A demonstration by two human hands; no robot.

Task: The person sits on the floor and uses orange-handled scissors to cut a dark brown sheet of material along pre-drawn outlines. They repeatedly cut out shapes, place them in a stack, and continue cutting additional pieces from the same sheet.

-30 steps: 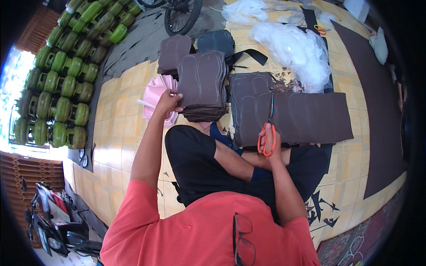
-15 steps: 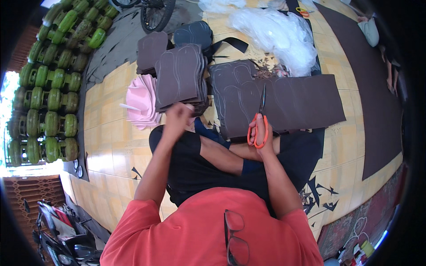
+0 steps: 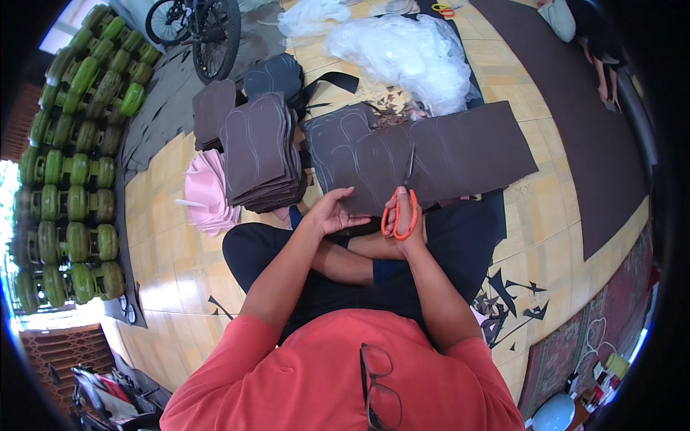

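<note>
Fingers of the right hand (image 3: 407,221) are threaded through the orange handles of a pair of scissors (image 3: 402,205), gripping them closed-fisted, with the blades pointing away and lying on a dark brown sheet (image 3: 460,154) marked with pale sole outlines. That sheet spreads across the person's lap and out over the tiled floor (image 3: 180,280) to the right. The left hand (image 3: 332,212) rests open on the sheet's near edge, fingers spread and flat, holding nothing; half a second ago it hovered nearer the stack of cut brown sole shapes (image 3: 262,151), and a second ago it was touching that stack's left side. The scissors have kept their place on the sheet throughout. Just left of the stack lies a pile of pink pieces (image 3: 205,190). Beyond the sheet sit crumpled clear plastic bags (image 3: 402,54). Rows of green gas cylinders (image 3: 68,165) line the far left, and a bicycle wheel (image 3: 215,36) stands behind the stack.
</note>
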